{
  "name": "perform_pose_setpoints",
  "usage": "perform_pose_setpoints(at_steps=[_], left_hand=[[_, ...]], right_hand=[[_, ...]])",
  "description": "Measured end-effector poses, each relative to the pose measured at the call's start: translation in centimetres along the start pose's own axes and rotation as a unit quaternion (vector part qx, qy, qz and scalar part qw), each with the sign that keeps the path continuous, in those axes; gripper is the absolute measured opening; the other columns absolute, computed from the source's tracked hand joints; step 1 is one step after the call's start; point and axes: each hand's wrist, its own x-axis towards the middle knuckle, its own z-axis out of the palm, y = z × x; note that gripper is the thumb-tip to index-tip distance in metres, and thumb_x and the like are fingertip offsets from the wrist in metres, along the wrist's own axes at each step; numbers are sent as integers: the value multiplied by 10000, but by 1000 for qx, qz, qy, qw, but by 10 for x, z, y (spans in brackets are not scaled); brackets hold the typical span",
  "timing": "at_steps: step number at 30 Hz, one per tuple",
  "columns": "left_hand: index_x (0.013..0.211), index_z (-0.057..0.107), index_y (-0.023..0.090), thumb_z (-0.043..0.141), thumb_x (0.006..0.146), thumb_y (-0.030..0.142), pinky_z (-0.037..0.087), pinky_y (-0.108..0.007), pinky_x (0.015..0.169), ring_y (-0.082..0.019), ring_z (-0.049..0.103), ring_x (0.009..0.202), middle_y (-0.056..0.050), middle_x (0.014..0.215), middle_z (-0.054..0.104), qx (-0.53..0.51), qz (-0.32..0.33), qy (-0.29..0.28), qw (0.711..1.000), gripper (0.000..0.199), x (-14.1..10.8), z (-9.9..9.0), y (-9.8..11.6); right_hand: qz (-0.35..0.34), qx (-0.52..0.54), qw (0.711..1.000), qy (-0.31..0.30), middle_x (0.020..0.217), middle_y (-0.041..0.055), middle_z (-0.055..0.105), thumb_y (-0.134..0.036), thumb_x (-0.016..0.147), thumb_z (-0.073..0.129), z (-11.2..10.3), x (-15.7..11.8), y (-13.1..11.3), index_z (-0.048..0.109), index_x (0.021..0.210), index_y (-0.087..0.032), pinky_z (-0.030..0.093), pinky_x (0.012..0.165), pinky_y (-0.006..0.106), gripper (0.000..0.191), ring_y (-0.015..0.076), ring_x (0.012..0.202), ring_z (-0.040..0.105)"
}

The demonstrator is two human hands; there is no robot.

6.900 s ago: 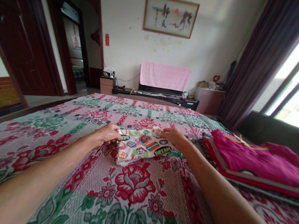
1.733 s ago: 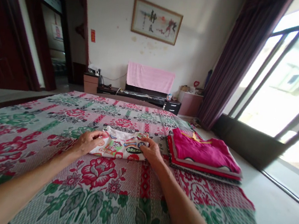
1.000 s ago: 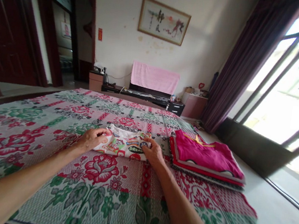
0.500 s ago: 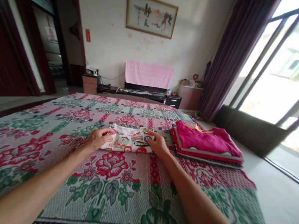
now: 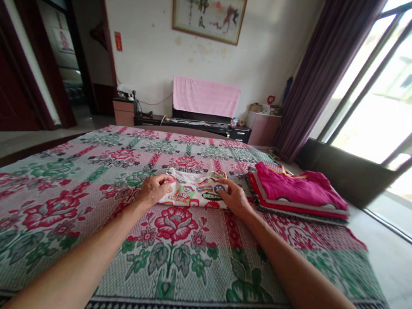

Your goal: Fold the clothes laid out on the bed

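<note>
A small folded white garment (image 5: 195,190) with colourful prints and lettering lies flat on the flowered bed cover (image 5: 170,272). My left hand (image 5: 155,188) grips its left edge, fingers curled and thumb on the fabric. At the right edge, my right hand (image 5: 235,198) pinches the cloth near the upper corner. Both hands rest low on the cover, with the garment stretched between them. To the right of my right hand sits a stack of folded clothes (image 5: 300,193), a magenta one on top and red, grey and dark layers beneath.
Beyond the bed stands a low black cabinet (image 5: 194,128) with a pink cloth (image 5: 205,96) above it. A purple curtain (image 5: 324,63) hangs beside the bright window at right. On the left is a dark doorway.
The view has shifted, so the garment, both hands and the clothes stack appear a little further right and slightly higher. Both hands keep their hold on the garment's sides.
</note>
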Motion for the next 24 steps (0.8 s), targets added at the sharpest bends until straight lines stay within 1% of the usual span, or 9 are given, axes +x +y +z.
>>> perform_pose_setpoints(at_steps=[4,7,9,12,15,19,21,24], left_hand=[[902,732,219,556,668,257,436,-232,645,-166,628,750,10,811,717,10,8,-6,1000,295,-4,-2,4],[922,725,218,563,685,247,452,-240,700,-167,631,758,9,823,718,33,24,-1,999,290,-6,-2,5],[937,721,212,561,693,228,460,-247,743,-170,635,787,-2,864,721,50,40,6,998,292,-6,-1,5],[930,722,205,540,713,198,458,-255,784,-180,637,849,-32,941,718,88,72,31,993,283,-5,4,2],[927,726,219,528,735,204,451,-249,748,-177,630,820,-39,929,707,128,101,52,985,277,-6,7,1],[919,730,233,502,760,234,432,-232,678,-158,610,728,-32,882,690,159,114,68,978,278,-9,9,1],[900,731,235,490,763,256,431,-228,673,-154,603,709,-32,879,688,161,117,73,977,277,-9,8,1],[874,735,244,500,745,305,439,-230,690,-166,614,740,-29,888,693,136,109,79,981,275,-7,6,2]], right_hand=[[-1,2,1000,2,583,-44,484,-373,710,576,0,-1,1,667,1110,-125,328,509,216,479,96,520,380],[-1,8,1000,3,610,-35,509,-367,714,572,2,-1,3,665,1112,-132,340,516,216,471,101,534,402],[-4,4,1000,11,604,-36,512,-362,713,576,3,-1,5,670,1101,-141,348,522,217,456,104,538,411],[0,-10,1000,23,599,-37,521,-339,706,580,3,0,6,676,1089,-148,361,533,220,438,108,540,427],[7,-22,999,22,632,-26,558,-308,705,570,4,1,4,671,1109,-146,383,556,226,447,114,557,456],[6,-44,999,27,719,-6,621,-266,704,569,4,0,-2,685,1083,-173,414,608,233,407,120,604,491],[12,-54,998,29,762,-3,645,-237,701,574,4,0,-5,693,1066,-194,426,632,232,387,124,632,510],[49,-56,997,15,782,-6,663,-196,695,581,1,2,-9,691,1073,-211,441,640,226,394,134,661,544]])
